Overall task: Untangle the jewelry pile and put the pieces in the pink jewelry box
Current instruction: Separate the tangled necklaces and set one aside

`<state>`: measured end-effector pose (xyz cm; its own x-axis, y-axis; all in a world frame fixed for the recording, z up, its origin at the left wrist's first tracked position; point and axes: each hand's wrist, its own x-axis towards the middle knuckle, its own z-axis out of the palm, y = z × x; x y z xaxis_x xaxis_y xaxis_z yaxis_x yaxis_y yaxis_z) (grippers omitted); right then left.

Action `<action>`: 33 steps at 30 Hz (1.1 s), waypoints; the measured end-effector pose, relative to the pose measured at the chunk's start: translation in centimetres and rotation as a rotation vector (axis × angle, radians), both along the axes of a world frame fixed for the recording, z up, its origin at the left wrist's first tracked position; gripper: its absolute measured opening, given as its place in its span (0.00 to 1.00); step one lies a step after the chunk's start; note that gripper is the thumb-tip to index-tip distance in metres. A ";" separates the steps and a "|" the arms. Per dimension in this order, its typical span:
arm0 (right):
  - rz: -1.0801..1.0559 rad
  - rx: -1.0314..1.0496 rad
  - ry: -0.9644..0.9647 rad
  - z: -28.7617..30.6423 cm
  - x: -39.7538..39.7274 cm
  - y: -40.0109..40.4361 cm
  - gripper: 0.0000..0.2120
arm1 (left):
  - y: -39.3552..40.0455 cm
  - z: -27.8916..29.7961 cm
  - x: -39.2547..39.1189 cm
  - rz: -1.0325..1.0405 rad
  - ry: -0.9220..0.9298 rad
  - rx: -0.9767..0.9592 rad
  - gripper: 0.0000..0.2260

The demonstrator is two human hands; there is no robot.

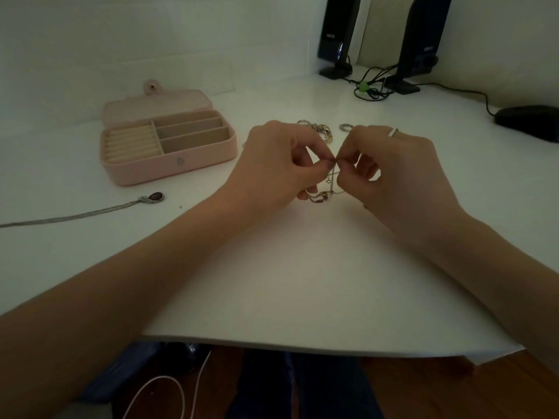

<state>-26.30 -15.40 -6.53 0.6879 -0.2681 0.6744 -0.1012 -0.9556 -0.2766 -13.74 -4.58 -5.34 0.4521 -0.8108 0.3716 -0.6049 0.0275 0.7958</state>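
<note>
Your left hand (281, 164) and right hand (390, 167) each pinched the thin tangled silver chain (328, 184) above the white table (302, 267). The rectangular pink jewelry box (169, 164) lay open to the left, its compartments bare, with a silver stone-pendant necklace (151, 198) just in front of it.

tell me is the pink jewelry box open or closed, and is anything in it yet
Open: the pink jewelry box has its lid tipped back, showing ring rolls and three long compartments. No jewelry shows inside.

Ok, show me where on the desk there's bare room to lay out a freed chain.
Bare desk lies between the forearms, near the front edge. Another bare strip lies between the pink jewelry box and the left hand. It is crowded behind both hands at the jewelry pile, and the pendant necklace lies below the box.
</note>
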 end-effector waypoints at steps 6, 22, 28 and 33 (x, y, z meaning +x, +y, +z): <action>0.000 -0.010 0.001 0.0 0.2 0.1 0.03 | 0.0 -0.1 -0.2 -0.008 -0.053 0.001 0.01; -0.010 -0.118 0.019 0.3 0.0 0.1 0.03 | -0.3 0.9 0.5 -0.096 0.122 0.245 0.02; -0.018 -0.015 -0.001 0.5 -0.3 0.1 0.02 | -0.5 0.8 0.9 -0.124 0.224 0.248 0.03; 0.014 0.059 -0.008 0.6 -0.4 0.1 0.02 | -0.7 0.5 1.1 -0.134 0.317 0.181 0.04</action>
<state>-26.65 -15.33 -5.89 0.6861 -0.2984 0.6634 -0.0858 -0.9388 -0.3335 -12.68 -5.24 -4.85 0.4070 -0.9103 0.0756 -0.3284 -0.0686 0.9420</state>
